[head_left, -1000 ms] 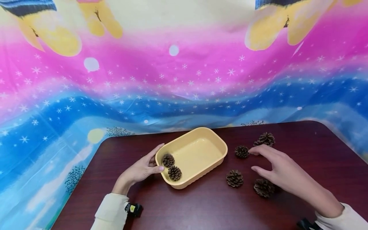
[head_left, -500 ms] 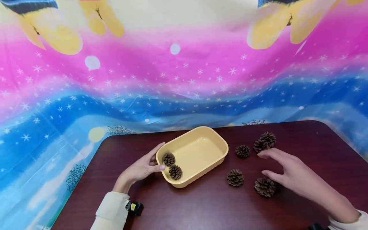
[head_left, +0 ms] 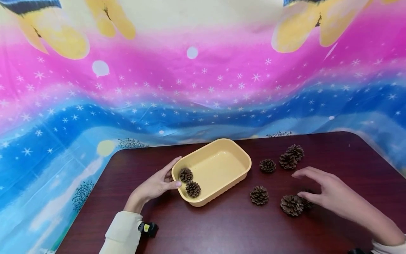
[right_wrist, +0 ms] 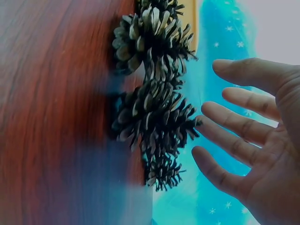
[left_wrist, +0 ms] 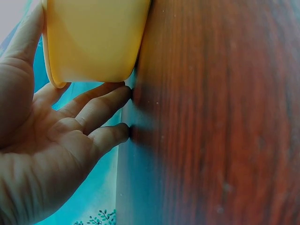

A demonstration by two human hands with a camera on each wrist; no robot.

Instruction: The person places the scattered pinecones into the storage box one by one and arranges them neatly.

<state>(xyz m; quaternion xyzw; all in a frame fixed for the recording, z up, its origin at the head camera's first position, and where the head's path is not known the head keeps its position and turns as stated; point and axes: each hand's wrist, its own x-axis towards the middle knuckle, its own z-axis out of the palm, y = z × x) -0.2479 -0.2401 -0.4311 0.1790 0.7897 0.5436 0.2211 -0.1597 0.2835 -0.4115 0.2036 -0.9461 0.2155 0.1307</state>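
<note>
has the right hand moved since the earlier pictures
Yes: in the head view, the right hand has moved rightward, its fingertips now farther from the tray, which stays in place on the table.

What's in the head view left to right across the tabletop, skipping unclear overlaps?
Left hand → yellow tub → nearer lone pine cone → right hand.

Dark red-brown, glossy wood-grain bench (head_left: 222,233), far corners rounded. Behind it, a cream, pink + blue printed cloth backdrop (head_left: 203,84) (bit wavy, w/ folds): sm. white snowflakes (head_left: 255,77), lg. rounded yellow shapes (head_left: 290,33) up top, dark leafy bushes (head_left: 83,195) nr btm L.
</note>
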